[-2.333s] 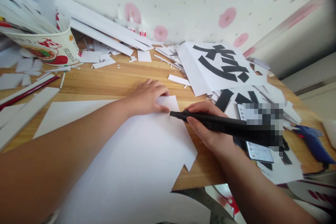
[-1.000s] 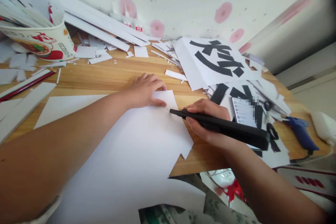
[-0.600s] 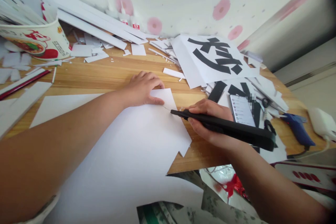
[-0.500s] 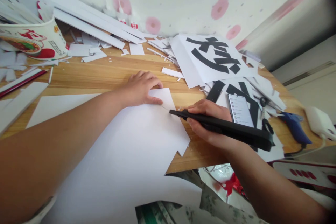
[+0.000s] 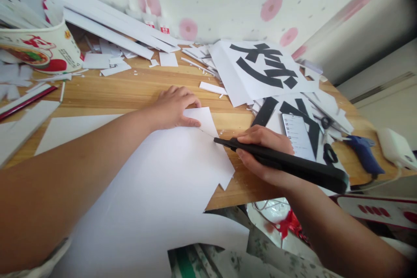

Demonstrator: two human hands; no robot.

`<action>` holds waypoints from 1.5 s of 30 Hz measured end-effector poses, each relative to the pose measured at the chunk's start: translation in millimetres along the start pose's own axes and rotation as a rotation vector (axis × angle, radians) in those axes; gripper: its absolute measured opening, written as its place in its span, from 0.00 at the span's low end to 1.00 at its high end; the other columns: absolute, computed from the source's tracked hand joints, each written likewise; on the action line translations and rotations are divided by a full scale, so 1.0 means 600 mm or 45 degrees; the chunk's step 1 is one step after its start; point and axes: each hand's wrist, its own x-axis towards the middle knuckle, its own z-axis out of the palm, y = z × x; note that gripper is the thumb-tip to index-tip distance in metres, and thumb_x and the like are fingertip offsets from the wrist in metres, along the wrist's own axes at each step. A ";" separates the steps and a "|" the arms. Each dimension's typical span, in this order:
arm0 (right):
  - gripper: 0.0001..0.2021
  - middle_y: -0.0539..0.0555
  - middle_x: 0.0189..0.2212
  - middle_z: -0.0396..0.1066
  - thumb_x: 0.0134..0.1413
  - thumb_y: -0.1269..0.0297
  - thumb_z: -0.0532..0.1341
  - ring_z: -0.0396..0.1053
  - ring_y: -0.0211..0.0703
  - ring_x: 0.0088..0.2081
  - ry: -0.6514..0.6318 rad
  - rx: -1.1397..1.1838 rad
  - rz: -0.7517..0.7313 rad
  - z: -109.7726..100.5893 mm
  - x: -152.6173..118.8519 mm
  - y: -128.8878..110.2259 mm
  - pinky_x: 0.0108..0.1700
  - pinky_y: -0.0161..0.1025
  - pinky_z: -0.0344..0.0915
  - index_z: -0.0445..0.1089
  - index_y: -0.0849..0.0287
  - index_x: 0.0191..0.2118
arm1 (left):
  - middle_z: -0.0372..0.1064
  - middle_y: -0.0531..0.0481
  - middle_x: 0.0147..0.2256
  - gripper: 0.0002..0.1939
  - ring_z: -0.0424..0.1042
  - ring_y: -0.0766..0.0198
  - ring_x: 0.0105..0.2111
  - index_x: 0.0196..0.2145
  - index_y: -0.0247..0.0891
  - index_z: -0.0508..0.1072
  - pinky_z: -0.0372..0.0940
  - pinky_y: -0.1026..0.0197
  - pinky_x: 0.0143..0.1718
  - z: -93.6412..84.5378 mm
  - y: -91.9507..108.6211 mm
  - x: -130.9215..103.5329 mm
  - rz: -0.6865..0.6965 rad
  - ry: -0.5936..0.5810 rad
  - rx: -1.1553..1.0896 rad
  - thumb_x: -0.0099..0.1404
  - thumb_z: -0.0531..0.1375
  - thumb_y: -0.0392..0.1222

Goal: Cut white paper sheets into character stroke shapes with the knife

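Observation:
A large white sheet lies on the wooden table and hangs over its front edge. My left hand rests on the sheet's far part with thumb and fingers apart, holding nothing. From near the left thumb a thin dark line runs to the tip of a long black tool. My right hand is closed around that tool, whose narrow tip touches the sheet near its right edge.
Paper with black characters lies at the back right, near a phone, scissors and a blue glue gun. A paper bowl holding strips stands at the left. White offcuts litter the back.
The tool's tip and my right hand have moved slightly right, toward the sheet's edge, and the dark line is longer. My left hand stays at the same spot on the sheet.

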 end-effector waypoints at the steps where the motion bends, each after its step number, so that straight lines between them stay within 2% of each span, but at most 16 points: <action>1: 0.10 0.52 0.31 0.74 0.50 0.75 0.64 0.73 0.43 0.34 0.004 0.004 -0.007 -0.002 -0.003 -0.001 0.34 0.40 0.70 0.70 0.55 0.38 | 0.61 0.47 0.55 0.28 0.54 0.44 0.57 0.47 0.48 0.71 0.51 0.45 0.56 0.000 0.000 0.000 0.005 0.001 0.002 0.53 0.62 0.64; 10: 0.12 0.54 0.34 0.74 0.48 0.76 0.65 0.73 0.42 0.34 0.079 0.019 0.076 -0.003 -0.039 -0.011 0.34 0.40 0.71 0.71 0.55 0.39 | 0.61 0.48 0.55 0.28 0.54 0.44 0.57 0.47 0.49 0.71 0.50 0.44 0.57 0.000 0.000 0.003 -0.036 0.007 0.042 0.53 0.62 0.64; 15: 0.13 0.52 0.32 0.74 0.47 0.78 0.63 0.73 0.40 0.32 0.175 -0.009 0.053 0.000 -0.049 -0.025 0.32 0.37 0.71 0.70 0.55 0.38 | 0.61 0.48 0.55 0.27 0.55 0.44 0.57 0.46 0.48 0.71 0.49 0.44 0.58 0.001 -0.003 0.004 -0.020 0.019 0.031 0.52 0.62 0.64; 24: 0.17 0.55 0.36 0.74 0.46 0.79 0.64 0.74 0.42 0.34 0.205 -0.082 0.034 -0.006 -0.095 -0.037 0.34 0.39 0.73 0.71 0.55 0.42 | 0.63 0.47 0.53 0.25 0.56 0.44 0.56 0.44 0.47 0.72 0.50 0.45 0.56 -0.003 -0.003 0.002 -0.010 0.033 0.013 0.52 0.63 0.62; 29: 0.18 0.55 0.37 0.74 0.45 0.80 0.63 0.74 0.41 0.34 0.268 -0.075 0.042 -0.002 -0.113 -0.042 0.34 0.38 0.72 0.70 0.55 0.42 | 0.66 0.46 0.47 0.26 0.60 0.47 0.51 0.43 0.45 0.71 0.53 0.49 0.53 -0.001 -0.004 0.000 0.042 0.063 0.016 0.52 0.62 0.63; 32: 0.18 0.54 0.37 0.74 0.45 0.80 0.63 0.74 0.41 0.35 0.289 -0.016 0.052 0.004 -0.117 -0.041 0.35 0.38 0.71 0.70 0.55 0.42 | 0.68 0.46 0.43 0.25 0.64 0.49 0.46 0.41 0.42 0.69 0.57 0.53 0.47 -0.005 0.000 0.000 0.037 0.073 0.019 0.53 0.62 0.62; 36: 0.15 0.53 0.38 0.75 0.47 0.79 0.63 0.74 0.43 0.38 0.455 0.060 0.129 -0.002 -0.115 -0.036 0.40 0.41 0.71 0.71 0.53 0.40 | 0.69 0.47 0.36 0.23 0.67 0.52 0.37 0.33 0.42 0.65 0.57 0.56 0.34 -0.019 0.019 0.002 -0.141 -0.029 0.050 0.51 0.63 0.62; 38: 0.11 0.52 0.37 0.74 0.48 0.76 0.63 0.73 0.43 0.38 0.504 0.101 0.178 -0.014 -0.109 -0.034 0.41 0.42 0.70 0.72 0.54 0.37 | 0.68 0.47 0.35 0.23 0.67 0.53 0.35 0.30 0.42 0.63 0.55 0.57 0.31 -0.026 0.033 0.001 -0.237 -0.102 0.052 0.50 0.63 0.63; 42: 0.05 0.52 0.33 0.74 0.47 0.73 0.63 0.72 0.43 0.35 0.440 0.235 0.410 -0.039 -0.087 -0.039 0.38 0.41 0.70 0.69 0.57 0.26 | 0.68 0.48 0.32 0.25 0.67 0.55 0.29 0.29 0.42 0.61 0.54 0.58 0.26 -0.043 0.062 -0.012 -0.334 -0.166 0.026 0.53 0.60 0.67; 45: 0.01 0.52 0.31 0.74 0.49 0.69 0.64 0.72 0.41 0.31 0.388 0.458 0.665 -0.040 -0.068 -0.056 0.31 0.39 0.70 0.71 0.57 0.30 | 0.68 0.50 0.30 0.26 0.66 0.57 0.27 0.31 0.43 0.60 0.53 0.58 0.25 -0.072 0.085 -0.034 -0.354 -0.051 0.005 0.55 0.57 0.69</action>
